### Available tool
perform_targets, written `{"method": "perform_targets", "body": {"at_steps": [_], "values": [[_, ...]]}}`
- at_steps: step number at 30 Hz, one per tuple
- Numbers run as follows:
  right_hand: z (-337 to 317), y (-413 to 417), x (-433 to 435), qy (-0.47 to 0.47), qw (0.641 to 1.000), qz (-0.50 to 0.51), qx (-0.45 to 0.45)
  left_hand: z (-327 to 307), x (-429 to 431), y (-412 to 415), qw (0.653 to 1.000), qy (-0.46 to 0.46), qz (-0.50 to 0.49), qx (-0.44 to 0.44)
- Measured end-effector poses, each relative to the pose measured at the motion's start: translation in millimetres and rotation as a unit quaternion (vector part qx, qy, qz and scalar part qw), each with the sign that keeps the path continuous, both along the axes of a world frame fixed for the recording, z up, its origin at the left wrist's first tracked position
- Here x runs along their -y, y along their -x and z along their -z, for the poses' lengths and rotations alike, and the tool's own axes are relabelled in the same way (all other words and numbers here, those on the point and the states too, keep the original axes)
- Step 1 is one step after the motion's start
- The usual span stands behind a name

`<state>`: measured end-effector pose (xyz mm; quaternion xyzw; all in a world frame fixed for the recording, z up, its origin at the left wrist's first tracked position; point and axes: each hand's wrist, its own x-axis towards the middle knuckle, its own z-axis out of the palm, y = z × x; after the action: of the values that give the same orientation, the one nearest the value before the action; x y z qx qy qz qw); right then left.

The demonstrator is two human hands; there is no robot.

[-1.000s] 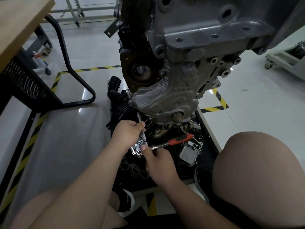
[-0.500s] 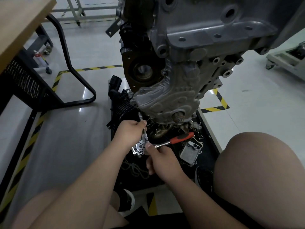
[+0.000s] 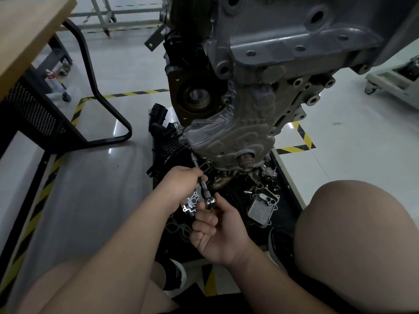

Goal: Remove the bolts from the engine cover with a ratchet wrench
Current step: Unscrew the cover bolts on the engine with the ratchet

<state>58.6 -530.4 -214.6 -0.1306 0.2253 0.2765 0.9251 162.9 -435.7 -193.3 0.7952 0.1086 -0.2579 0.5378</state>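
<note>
Two hands share one tool. The left hand's fingertips (image 3: 200, 173) press together against the thumb, pinching the knurled extension bar (image 3: 195, 162) about halfway along. The left hand (image 3: 181, 186) shows its back to the camera, its forearm coming in from the lower left. Just below it, the right hand (image 3: 220, 232) lies palm toward the camera. Its thumb and forefinger close round the shiny head of the ratchet wrench (image 3: 210, 202) and its other fingers curl into the palm. The handle is hidden behind them, so its direction cannot be told. The bar's long axis runs from that head up and to the left, away from the person. Its far end meets the lower left edge of the grey engine cover (image 3: 226, 137), which hangs over a black tray (image 3: 284, 200). On the tray, a small silver pump housing (image 3: 191, 203) lies just beside the left wrist. A finned metal block (image 3: 263, 205) lies to the right of the hands, and a loose chain (image 3: 179, 230) lies between the forearms. A bare knee (image 3: 353, 241) rises on the right. Black-and-yellow tape (image 3: 136, 94) lines the pale floor. Under the wooden table (image 3: 29, 26) at the far left lies a red-and-white can (image 3: 53, 78), its label too small to read.
</note>
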Motion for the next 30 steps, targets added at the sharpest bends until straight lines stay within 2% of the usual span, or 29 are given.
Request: {"method": "perform_targets", "body": {"at_steps": [3, 7, 10, 13, 17, 21, 23, 26, 27, 28, 29, 30], "values": [[1, 0, -1, -0.013, 1.000, -0.004, -0.003, 1, 1, 0, 1.000, -0.005, -0.005, 0.025], [-3, -1, -2, 0.045, 0.999, -0.018, 0.001, 3, 1, 1, 0.997, -0.026, -0.008, 0.067], [-5, -1, -5, 0.140, 0.990, -0.034, 0.005, 3, -1, 2, 0.996, -0.028, -0.006, 0.082], [-3, -2, -7, 0.295, 0.953, -0.058, 0.033, 3, -2, 3, 0.994, -0.043, 0.001, 0.101], [1, 0, -2, 0.530, 0.837, -0.070, 0.119, 4, -4, 3, 0.992, -0.060, 0.010, 0.115], [2, 1, 7, 0.651, 0.733, -0.065, 0.186, 7, -5, 2, 0.989, -0.074, 0.013, 0.128], [1, 0, 11, 0.723, 0.652, -0.082, 0.213, 8, -5, 1, 0.988, -0.077, 0.012, 0.130], [-2, -4, 14, 0.822, 0.496, -0.133, 0.247, 7, -4, 1, 0.989, -0.073, 0.018, 0.129], [-2, -5, 15, 0.839, 0.458, -0.144, 0.255, 6, -5, 2, 0.989, -0.072, 0.020, 0.129], [-1, -6, 15, 0.847, 0.439, -0.146, 0.261, 6, -5, 2, 0.989, -0.072, 0.021, 0.130], [0, -7, 16, 0.845, 0.443, -0.142, 0.263, 6, -5, 2, 0.989, -0.072, 0.021, 0.131], [0, -6, 16, 0.826, 0.482, -0.130, 0.260, 6, -5, 2, 0.988, -0.073, 0.021, 0.132]]}}
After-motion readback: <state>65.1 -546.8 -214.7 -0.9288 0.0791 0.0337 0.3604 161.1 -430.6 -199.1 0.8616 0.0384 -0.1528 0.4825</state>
